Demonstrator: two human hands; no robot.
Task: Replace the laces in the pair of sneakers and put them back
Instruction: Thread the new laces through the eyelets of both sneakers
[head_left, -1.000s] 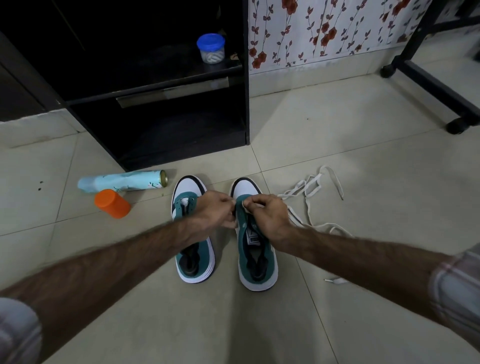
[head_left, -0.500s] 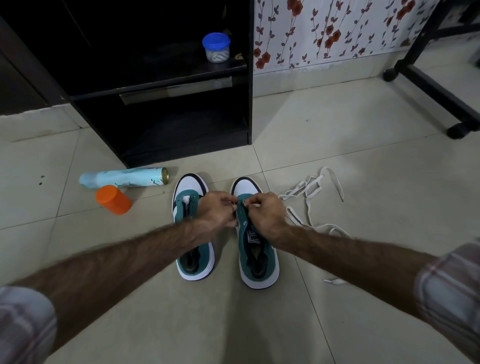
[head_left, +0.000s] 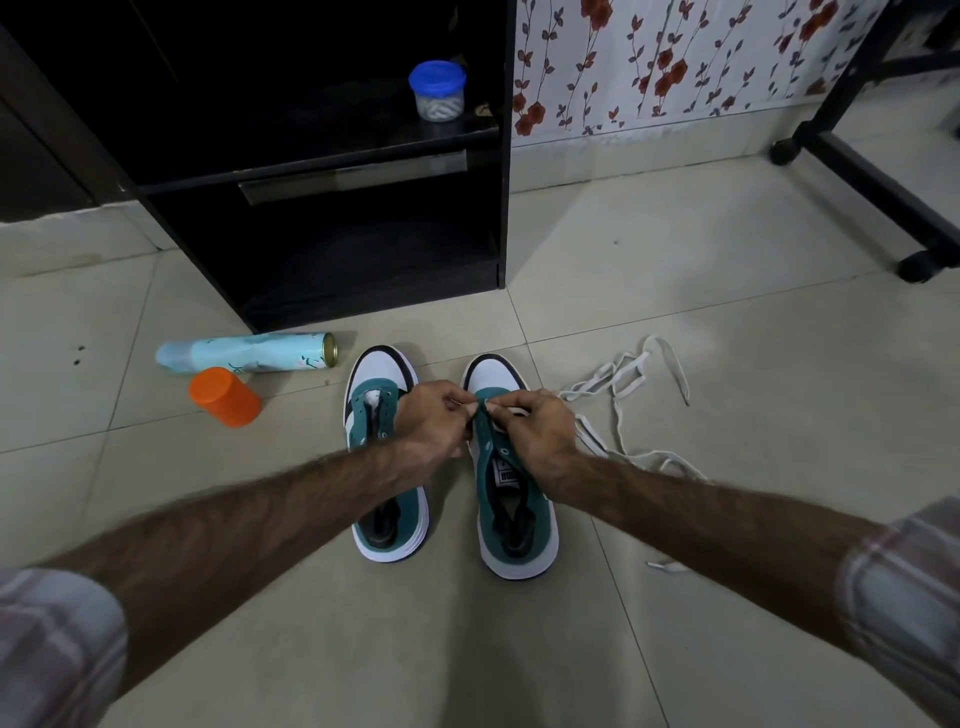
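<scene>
Orange plastic of a small cup shows at the left on the floor, just beside a pale blue spray can that lies on its side. Next comes the left sneaker, green and white, with no lace in it as far as I can see. The left hand reaches over it to the right sneaker; its fingers are curled and seem to pinch the eyelet edge or the lace end, I cannot tell which. The right hand meets it at the same place, near the toe end, fingertips pinched on the white lace. Both sneakers point away from the person, long axis toward the black cabinet. The loose lace lies in loops to the right of the right sneaker, so it must feed from that side, and the right hand is the nearer one. I judge the threading is only at the first eyelets. The surface is pale floor tiles; behind is flowered wallpaper, and a blue-lidded jar stands on the cabinet shelf.
</scene>
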